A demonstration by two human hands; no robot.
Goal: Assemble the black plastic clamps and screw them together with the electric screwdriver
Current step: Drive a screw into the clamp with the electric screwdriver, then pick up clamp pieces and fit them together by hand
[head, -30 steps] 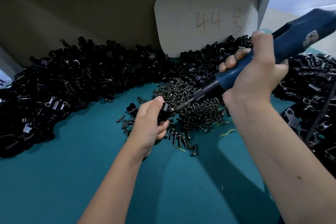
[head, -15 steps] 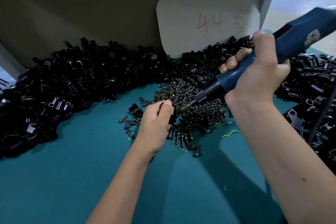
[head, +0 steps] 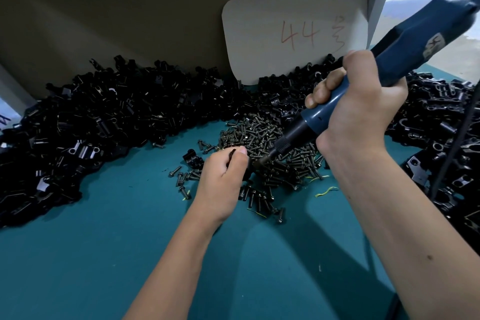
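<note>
While left hand [head: 223,176] pinches a clamp [head: 232,155], right hand [head: 363,109] grips the screwdriver [head: 345,101]; driving step, bit needs seating on screw.

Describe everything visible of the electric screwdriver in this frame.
The electric screwdriver has a long dark blue body that looks plastic, with a pale worn label near its upper end, a black ribbed collar at the nose and a thin bit. It slants from upper right down to lower left. The right hand grips its lower body, fingers curled round it. The bit tip sits over the screw pile, right beside the left hand, which pinches a black clamp. Its upper end is blurred and leaves the frame.
</note>
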